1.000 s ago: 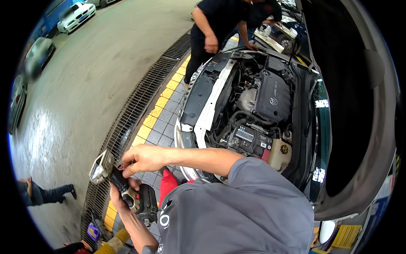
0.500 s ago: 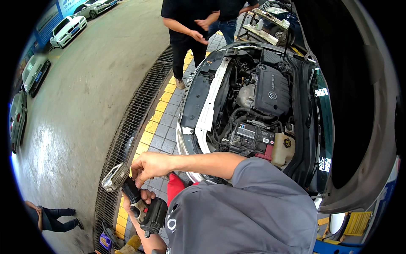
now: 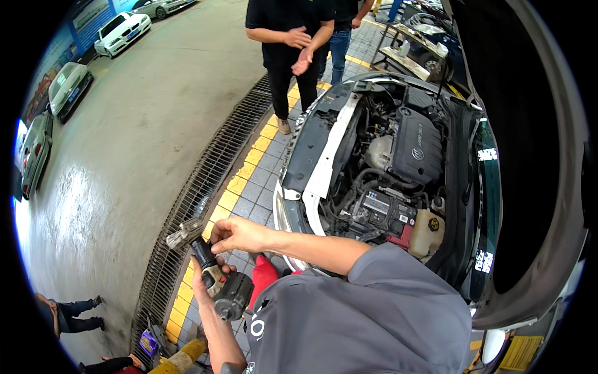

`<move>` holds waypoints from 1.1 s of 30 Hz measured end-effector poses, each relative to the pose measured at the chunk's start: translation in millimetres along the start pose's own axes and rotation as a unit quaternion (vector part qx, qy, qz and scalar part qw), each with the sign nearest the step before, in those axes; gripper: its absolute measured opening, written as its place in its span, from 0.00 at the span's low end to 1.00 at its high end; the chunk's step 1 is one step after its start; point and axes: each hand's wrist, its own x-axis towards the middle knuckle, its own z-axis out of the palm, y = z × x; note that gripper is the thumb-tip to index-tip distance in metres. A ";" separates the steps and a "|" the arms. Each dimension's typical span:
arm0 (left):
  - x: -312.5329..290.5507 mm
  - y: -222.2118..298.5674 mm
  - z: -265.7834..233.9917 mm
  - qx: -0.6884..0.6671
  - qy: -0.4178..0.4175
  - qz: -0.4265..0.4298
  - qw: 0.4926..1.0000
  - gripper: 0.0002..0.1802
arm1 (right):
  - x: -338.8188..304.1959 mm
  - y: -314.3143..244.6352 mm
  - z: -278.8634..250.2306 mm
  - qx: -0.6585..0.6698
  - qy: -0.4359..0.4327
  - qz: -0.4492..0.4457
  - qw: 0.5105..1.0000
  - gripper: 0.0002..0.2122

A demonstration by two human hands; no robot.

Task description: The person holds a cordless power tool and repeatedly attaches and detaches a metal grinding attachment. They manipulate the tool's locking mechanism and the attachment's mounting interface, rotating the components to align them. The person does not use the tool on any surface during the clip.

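Note:
My left hand (image 3: 210, 274) is wrapped round the black grip of a cordless impact wrench (image 3: 234, 295). The wrench is tilted, its rounded dark head toward me and its battery end (image 3: 185, 233) pointing away to the left. My right hand (image 3: 240, 234) reaches across from the right, fingers curled and thumb against fingertips, close beside the grip just below the battery. Whatever those fingertips hold, if anything, is too small to tell. To the right stands a car with its engine bay (image 3: 386, 168) uncovered, showing the engine cover (image 3: 417, 146) and the battery (image 3: 377, 209).
The raised hood (image 3: 529, 156) hangs at the right. A person in black (image 3: 289, 50) stands by the car's front, another behind. A floor grating (image 3: 205, 168) runs beside a yellow line (image 3: 237, 184). A yellow post (image 3: 180, 358) and purple container (image 3: 149, 343) lie low left; parked cars (image 3: 123, 32) stand far left.
The view has shifted, so the car sits farther right and lower. The wrench has turned a little in my left hand. My right fingers stay by its grip. The person in black has moved their hands.

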 end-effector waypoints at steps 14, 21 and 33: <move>29.7 -48.2 -5.2 0.299 0.040 0.228 0.926 0.35 | -55.9 -20.3 4.3 -0.098 0.001 0.075 0.992 0.32; 31.4 -55.9 -3.4 0.267 0.052 0.172 0.947 0.42 | -61.2 8.4 -20.4 0.018 -0.029 0.099 0.995 0.19; 13.9 3.8 23.2 0.323 -0.039 0.111 0.939 0.42 | -64.6 1.1 -31.8 0.201 -0.051 0.112 0.972 0.24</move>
